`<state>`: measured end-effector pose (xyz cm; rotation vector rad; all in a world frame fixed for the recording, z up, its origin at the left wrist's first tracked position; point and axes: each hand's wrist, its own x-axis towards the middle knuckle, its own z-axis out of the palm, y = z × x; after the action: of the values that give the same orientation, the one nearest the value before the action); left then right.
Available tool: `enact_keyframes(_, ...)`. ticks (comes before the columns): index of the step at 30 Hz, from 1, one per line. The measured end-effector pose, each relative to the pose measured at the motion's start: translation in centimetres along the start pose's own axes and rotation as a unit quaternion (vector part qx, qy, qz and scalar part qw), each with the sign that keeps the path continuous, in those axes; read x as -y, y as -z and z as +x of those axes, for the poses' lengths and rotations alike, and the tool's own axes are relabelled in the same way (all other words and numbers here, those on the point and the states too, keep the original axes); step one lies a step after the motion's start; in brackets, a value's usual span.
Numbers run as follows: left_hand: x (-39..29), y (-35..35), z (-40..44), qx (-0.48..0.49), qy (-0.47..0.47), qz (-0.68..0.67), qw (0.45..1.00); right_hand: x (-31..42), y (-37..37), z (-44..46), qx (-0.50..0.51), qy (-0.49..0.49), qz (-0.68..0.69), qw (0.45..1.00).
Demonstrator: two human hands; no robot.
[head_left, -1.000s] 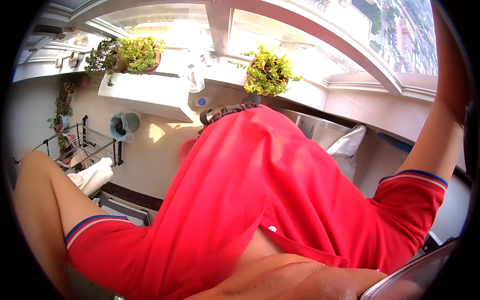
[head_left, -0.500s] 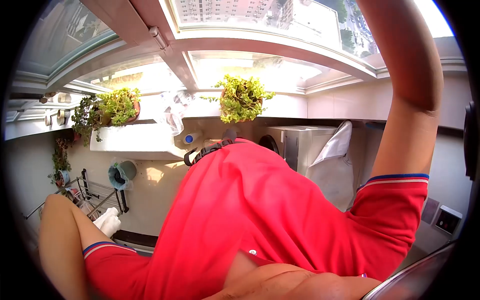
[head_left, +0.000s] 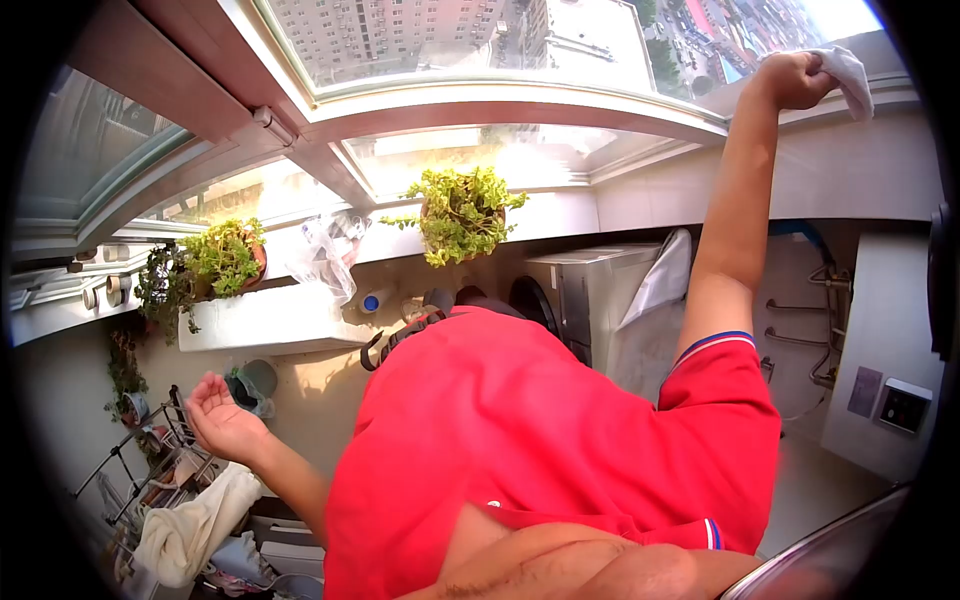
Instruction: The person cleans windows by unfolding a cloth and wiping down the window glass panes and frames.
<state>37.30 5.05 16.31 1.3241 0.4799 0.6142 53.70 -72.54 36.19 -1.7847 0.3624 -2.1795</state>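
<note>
At the upper right, my right hand point(head_left: 797, 82) grips a white cloth point(head_left: 850, 80), with my arm stretched out beside the window glass point(head_left: 690, 50). The cloth hangs down over the window frame from my fingers. My left hand point(head_left: 222, 415) is raised at the left with its palm up and fingers slightly curled, holding nothing. Below it are a metal rack point(head_left: 115, 460) and a cream cloth point(head_left: 195, 525). A small bin point(head_left: 258, 380) lined with a bag stands just beyond my left fingers.
Potted green plants point(head_left: 465, 215) point(head_left: 225, 258) stand along the sill, with a clear plastic bag point(head_left: 328, 258) between them. A white box point(head_left: 265, 322) is below. A metal-topped cabinet point(head_left: 605, 258), pipes point(head_left: 825, 325) and a white heater-like unit point(head_left: 880, 370) are at the right.
My right hand has come into view with the white cloth. My left hand has also appeared, its forearm now extended. The view has shifted, showing more of the window and the right side.
</note>
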Motion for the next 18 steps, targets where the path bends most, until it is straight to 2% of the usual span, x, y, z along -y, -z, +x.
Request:
enact_keyframes(2, 1.8, -2.9, -3.3, 0.046, 0.046, -0.014, 0.998, 3.2, -1.8, -4.2, -0.019, 0.013, 0.051, 0.998)
enact_keyframes(3, 2.6, -4.3, -4.2, 0.088, 0.069, -0.024, 0.993, 6.6, -2.7, -6.6, -0.020, 0.112, 0.031, 0.993)
enact_keyframes(4, 3.0, -5.9, -5.0, 0.131, 0.066, -0.016, 0.989, 10.1, -3.9, -9.1, -0.011, 0.147, 0.120, 0.982)
enact_keyframes(5, 2.5, -7.9, -5.9, 0.168, 0.074, -0.022, 0.983, 14.0, -4.5, -11.1, 0.023, 0.175, 0.179, 0.968)
enact_keyframes(6, 2.5, -9.3, -6.3, 0.209, 0.064, -0.002, 0.976, 16.5, -5.5, -14.9, 0.047, 0.158, 0.116, 0.979)
enact_keyframes(8, 1.5, -11.9, -7.1, 0.281, 0.049, 0.023, 0.958, 20.8, -6.0, -19.8, 0.137, 0.168, 0.132, 0.967)
enact_keyframes(10, 1.0, -13.3, -7.7, 0.343, 0.034, 0.032, 0.938, 23.1, -5.4, -23.6, 0.201, 0.242, 0.148, 0.938)
enact_keyframes(11, 1.1, -13.5, -8.0, 0.359, 0.034, 0.053, 0.931, 23.3, -4.9, -24.9, 0.234, 0.274, 0.155, 0.920)
enact_keyframes(15, 3.1, -12.2, -9.0, 0.377, 0.063, 0.128, 0.915, 18.7, -2.1, -24.4, 0.299, 0.272, 0.141, 0.904)
enact_keyframes(17, 4.8, -10.5, -9.1, 0.368, 0.113, 0.157, 0.910, 13.6, -0.8, -19.3, 0.259, 0.264, 0.087, 0.925)
enact_keyframes(18, 5.3, -9.9, -9.1, 0.361, 0.132, 0.181, 0.905, 10.9, -1.1, -16.2, 0.194, 0.238, 0.098, 0.947)
